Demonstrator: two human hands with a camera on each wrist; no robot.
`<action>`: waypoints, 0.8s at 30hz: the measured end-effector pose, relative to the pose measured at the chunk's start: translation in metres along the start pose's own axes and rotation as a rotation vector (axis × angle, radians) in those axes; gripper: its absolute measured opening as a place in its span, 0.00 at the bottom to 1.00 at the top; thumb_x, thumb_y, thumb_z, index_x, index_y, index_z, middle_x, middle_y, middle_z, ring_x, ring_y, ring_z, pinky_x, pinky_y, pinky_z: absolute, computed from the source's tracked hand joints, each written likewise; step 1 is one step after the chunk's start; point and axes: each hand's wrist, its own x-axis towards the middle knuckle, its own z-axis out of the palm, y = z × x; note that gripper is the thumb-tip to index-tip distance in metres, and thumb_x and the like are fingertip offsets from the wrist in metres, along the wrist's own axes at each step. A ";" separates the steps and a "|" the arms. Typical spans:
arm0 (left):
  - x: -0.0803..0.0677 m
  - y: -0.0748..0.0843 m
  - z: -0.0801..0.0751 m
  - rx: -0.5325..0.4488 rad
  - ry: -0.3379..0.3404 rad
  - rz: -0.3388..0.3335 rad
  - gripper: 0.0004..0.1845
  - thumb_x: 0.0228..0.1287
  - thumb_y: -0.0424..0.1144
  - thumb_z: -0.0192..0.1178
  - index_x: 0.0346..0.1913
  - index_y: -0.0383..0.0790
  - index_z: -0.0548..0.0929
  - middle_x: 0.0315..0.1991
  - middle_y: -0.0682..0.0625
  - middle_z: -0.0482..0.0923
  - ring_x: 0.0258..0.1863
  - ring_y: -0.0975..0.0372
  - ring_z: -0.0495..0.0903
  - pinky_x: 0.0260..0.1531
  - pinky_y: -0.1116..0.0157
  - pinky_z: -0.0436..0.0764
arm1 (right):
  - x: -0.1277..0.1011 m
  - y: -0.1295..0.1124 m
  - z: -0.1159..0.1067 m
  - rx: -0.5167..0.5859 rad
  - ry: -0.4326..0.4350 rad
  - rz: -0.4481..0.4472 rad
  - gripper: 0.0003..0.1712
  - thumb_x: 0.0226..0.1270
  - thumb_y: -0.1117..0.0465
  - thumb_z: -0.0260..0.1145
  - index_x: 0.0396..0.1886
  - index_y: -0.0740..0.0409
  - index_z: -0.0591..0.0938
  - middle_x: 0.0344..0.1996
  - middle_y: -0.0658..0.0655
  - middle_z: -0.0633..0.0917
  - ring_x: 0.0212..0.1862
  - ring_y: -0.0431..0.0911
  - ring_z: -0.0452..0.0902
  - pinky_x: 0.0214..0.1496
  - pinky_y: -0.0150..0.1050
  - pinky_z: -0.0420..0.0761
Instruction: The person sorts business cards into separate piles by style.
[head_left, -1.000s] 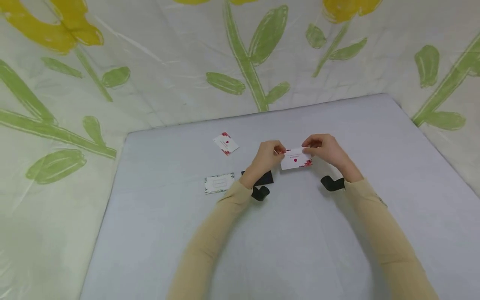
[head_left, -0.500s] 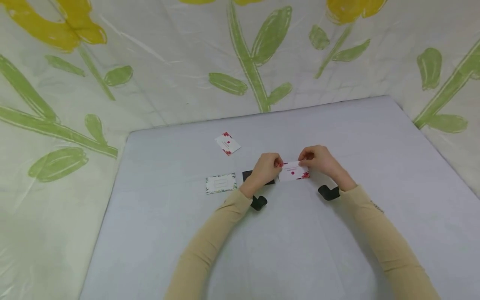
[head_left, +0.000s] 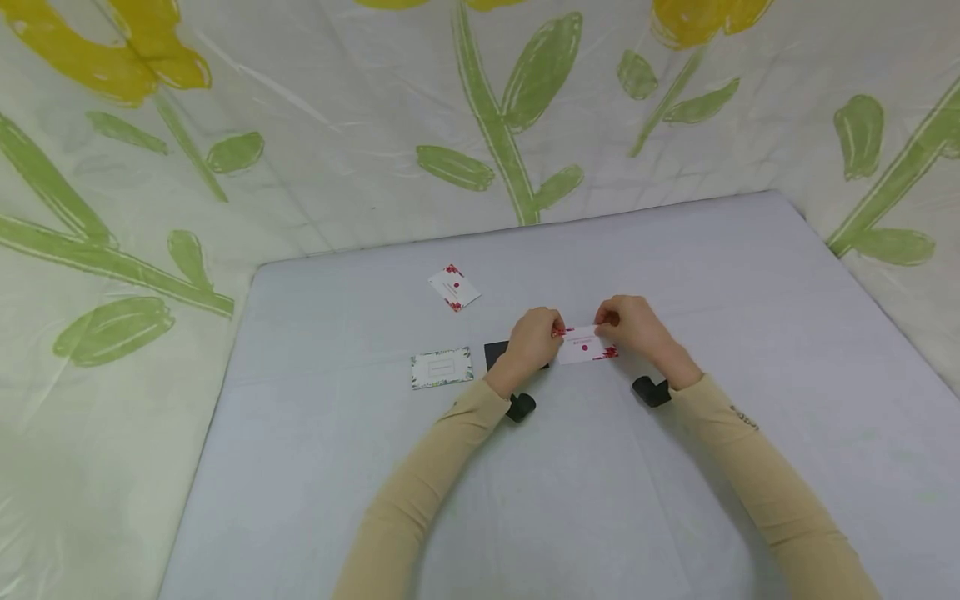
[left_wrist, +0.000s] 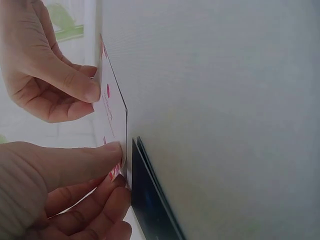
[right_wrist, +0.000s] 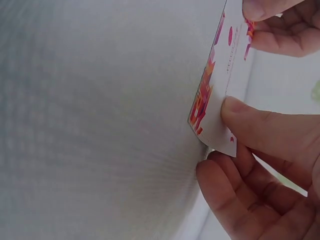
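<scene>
White red-flowered card (head_left: 587, 344) pinched by left hand (head_left: 534, 339) and right hand (head_left: 634, 327)

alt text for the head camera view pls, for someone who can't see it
Two hands, left hand and right hand, pinch opposite ends of a white card with red floral print low over a pale grey table. A black card, a green-bordered card and another red floral card lie to the left, before a flower-printed backdrop.
</scene>
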 end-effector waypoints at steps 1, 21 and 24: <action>0.000 0.000 0.000 0.006 0.000 -0.001 0.05 0.61 0.33 0.60 0.39 0.37 0.82 0.37 0.48 0.79 0.35 0.61 0.75 0.35 0.68 0.74 | 0.000 0.000 0.000 -0.002 0.000 -0.001 0.03 0.54 0.72 0.65 0.29 0.69 0.80 0.25 0.59 0.79 0.30 0.49 0.71 0.34 0.39 0.70; -0.003 -0.003 -0.001 0.039 0.058 0.091 0.06 0.59 0.31 0.60 0.36 0.39 0.86 0.34 0.48 0.77 0.36 0.59 0.74 0.35 0.68 0.73 | -0.001 -0.016 0.001 -0.215 -0.017 0.009 0.06 0.58 0.67 0.65 0.29 0.68 0.84 0.28 0.61 0.78 0.31 0.51 0.74 0.32 0.45 0.75; -0.004 -0.008 -0.004 -0.002 0.069 0.127 0.07 0.61 0.31 0.58 0.38 0.38 0.86 0.34 0.47 0.77 0.35 0.59 0.74 0.35 0.68 0.73 | 0.001 -0.021 0.000 -0.205 -0.009 -0.005 0.08 0.60 0.65 0.64 0.30 0.68 0.84 0.28 0.61 0.80 0.30 0.50 0.75 0.31 0.45 0.76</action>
